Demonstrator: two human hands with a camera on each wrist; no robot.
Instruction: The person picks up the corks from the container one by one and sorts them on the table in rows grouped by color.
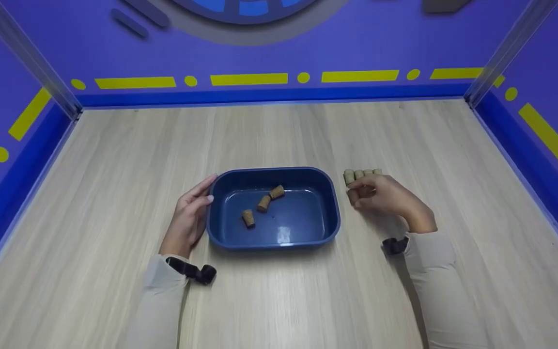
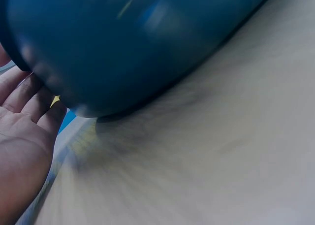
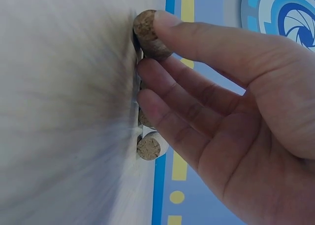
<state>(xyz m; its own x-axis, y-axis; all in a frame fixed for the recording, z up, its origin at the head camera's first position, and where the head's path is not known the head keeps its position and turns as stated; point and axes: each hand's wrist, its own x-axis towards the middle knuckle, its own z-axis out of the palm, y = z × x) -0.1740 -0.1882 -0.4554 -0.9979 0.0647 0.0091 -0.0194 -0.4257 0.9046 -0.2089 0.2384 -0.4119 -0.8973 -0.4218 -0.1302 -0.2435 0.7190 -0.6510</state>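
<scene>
A blue rectangular plastic tub (image 1: 273, 245) stands on the table with 3 brown corks lying inside: one cork (image 1: 248, 219) at lower left and two others near the middle. My left hand (image 1: 191, 213) rests against the tub's left side, thumb at the rim; the left wrist view has its fingers (image 2: 37, 104) extended along the outer wall. To the tub's right, my right hand (image 1: 386, 196) pinches a cork (image 3: 147, 29) between thumb and fingers, close to the tabletop. Just beyond it, several more corks (image 1: 348, 175) form a short row, partly covered by the hand.
The pale wood-grain table (image 1: 279, 300) is bounded at the back by a purple wall (image 1: 279, 60) with yellow dashes. Similar walls stand at left and right, joined by metal corner posts. Each wrist carries a black strapped camera (image 1: 206, 275).
</scene>
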